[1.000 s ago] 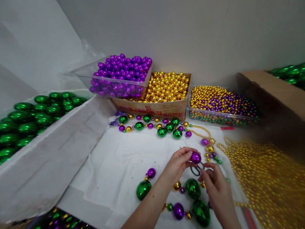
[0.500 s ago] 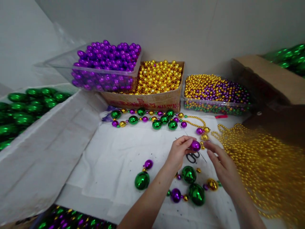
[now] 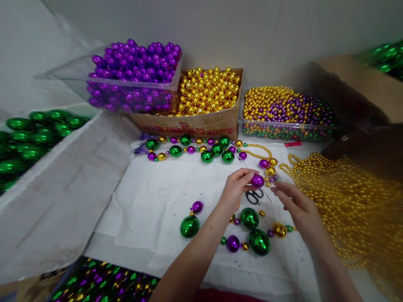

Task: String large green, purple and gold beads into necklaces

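Between the thumb and fingers of my left hand (image 3: 236,188) is a shiny purple bead (image 3: 257,180). A thin needle or wire seems to run past it. My right hand (image 3: 294,199) hovers just to the right, fingers apart, near a few small gold beads (image 3: 267,181). Black-handled scissors (image 3: 253,196) lie on the white cloth below the purple bead, partly covered by my left hand. Nearer to me, a strand with large green beads (image 3: 260,242), purple and gold ones lies on the cloth, partly behind my left forearm.
At the back stand a clear bin of purple beads (image 3: 126,84), a cardboard box of gold beads (image 3: 189,126) and a clear bin of mixed small beads (image 3: 289,126). A finished-looking bead strand (image 3: 175,151) lies before them. Gold bead chains (image 3: 340,209) heap at right; green beads (image 3: 28,147) fill a left box.
The view has tilted down slightly, so most things sit a little higher in the frame. Both hands keep nearly the same pose, the left still gripping the purple bead.
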### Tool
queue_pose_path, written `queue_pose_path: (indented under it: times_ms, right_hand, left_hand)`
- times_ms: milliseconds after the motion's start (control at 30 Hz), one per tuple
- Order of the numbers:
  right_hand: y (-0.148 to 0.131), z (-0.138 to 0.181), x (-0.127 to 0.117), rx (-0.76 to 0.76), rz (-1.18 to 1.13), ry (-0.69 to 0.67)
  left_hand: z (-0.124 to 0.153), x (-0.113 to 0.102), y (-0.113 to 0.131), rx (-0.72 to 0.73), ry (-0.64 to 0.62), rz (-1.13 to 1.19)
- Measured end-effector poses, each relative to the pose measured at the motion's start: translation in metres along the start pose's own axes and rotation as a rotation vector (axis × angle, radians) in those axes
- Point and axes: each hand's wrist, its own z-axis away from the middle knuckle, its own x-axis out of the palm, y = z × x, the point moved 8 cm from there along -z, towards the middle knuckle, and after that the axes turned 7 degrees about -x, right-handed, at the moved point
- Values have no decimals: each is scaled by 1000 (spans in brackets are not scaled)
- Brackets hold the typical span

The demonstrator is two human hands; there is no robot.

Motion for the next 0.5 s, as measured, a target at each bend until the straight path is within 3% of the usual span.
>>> queue_pose_path:
  times_ms: [500]
  right_hand:
    - [16,11,9,45,73,-46]
  left_hand:
    - [4,-2,-7,-26,21,32]
